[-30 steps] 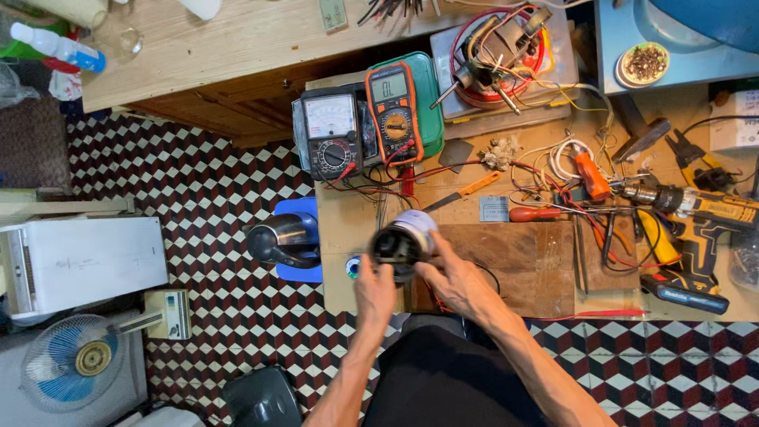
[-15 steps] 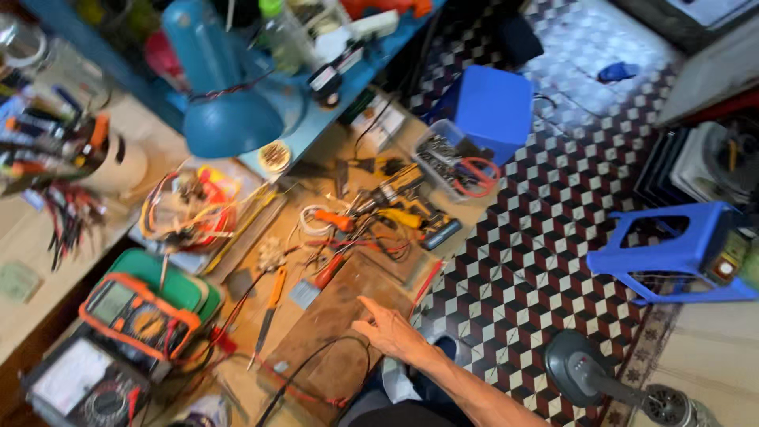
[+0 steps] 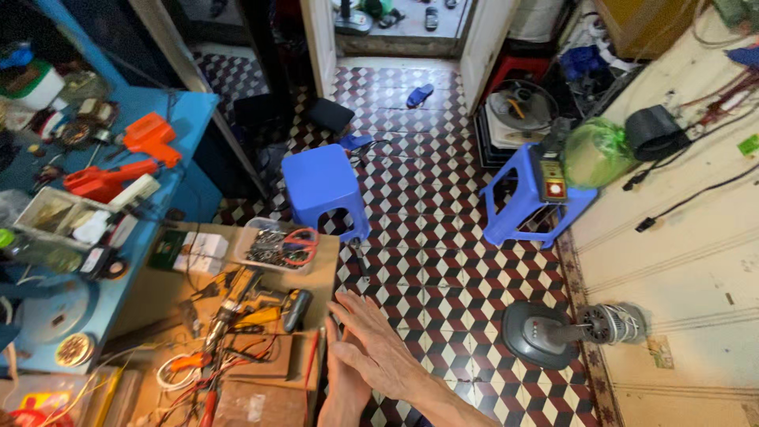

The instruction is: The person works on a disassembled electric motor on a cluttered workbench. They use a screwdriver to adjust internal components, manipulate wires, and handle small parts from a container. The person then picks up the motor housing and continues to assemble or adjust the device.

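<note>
My right hand (image 3: 378,341) is open with its fingers spread and holds nothing; it hovers at the right edge of the low wooden work table (image 3: 320,265). My left hand (image 3: 341,389) lies just under and to the left of it, flat, also empty. The two hands overlap at the palms. Closest to them on the table are a yellow and black cordless drill (image 3: 241,299) and a red-handled screwdriver (image 3: 312,357).
A clear tray of pliers (image 3: 277,247) sits at the table's far edge. Two blue plastic stools (image 3: 322,190) (image 3: 528,202) stand on the chequered floor, the right one bearing a small device. A fan base with bare motor (image 3: 557,332) lies to the right. A blue bench (image 3: 118,166) holds orange tools.
The view has swung from the tabletop towards the floor and doorway. A second ago both hands held a small dark cylindrical part; now both are empty and open.
</note>
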`<state>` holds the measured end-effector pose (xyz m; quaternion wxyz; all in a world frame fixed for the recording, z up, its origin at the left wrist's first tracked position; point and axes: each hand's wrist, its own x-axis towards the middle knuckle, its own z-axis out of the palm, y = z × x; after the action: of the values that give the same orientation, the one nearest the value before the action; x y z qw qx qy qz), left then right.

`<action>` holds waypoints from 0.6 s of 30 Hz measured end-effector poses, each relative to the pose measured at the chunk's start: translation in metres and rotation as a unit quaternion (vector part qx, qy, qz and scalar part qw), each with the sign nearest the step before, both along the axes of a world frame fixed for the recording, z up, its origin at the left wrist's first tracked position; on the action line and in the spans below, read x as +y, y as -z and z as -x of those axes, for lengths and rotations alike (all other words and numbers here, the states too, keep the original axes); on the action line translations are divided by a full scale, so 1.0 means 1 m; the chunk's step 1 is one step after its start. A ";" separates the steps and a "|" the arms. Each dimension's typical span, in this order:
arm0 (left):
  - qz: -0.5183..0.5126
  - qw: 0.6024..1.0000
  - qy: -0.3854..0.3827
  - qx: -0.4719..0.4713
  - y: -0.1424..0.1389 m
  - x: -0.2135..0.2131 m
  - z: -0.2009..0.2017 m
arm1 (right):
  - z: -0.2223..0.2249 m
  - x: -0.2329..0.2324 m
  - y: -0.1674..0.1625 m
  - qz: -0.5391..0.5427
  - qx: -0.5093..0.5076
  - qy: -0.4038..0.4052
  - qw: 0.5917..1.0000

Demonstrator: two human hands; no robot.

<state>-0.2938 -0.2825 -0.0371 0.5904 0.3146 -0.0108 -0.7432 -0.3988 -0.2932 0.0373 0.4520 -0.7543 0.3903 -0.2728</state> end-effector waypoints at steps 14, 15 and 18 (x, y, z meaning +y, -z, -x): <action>-0.048 0.963 0.214 -0.158 0.027 -0.116 0.141 | 0.293 -0.002 0.149 -0.240 0.135 0.480 0.833; -0.065 0.963 0.206 -0.163 0.045 -0.124 0.141 | 0.295 0.006 0.154 -0.235 0.117 0.502 0.824; -0.110 0.950 0.232 -0.176 0.084 -0.141 0.143 | 0.298 0.008 0.161 -0.256 0.079 0.544 0.795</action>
<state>-0.4364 -0.4239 -0.1215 0.3518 0.4921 -0.1052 -0.7893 -0.6965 -0.2850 -0.1240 0.3739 -0.2933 0.8259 -0.3034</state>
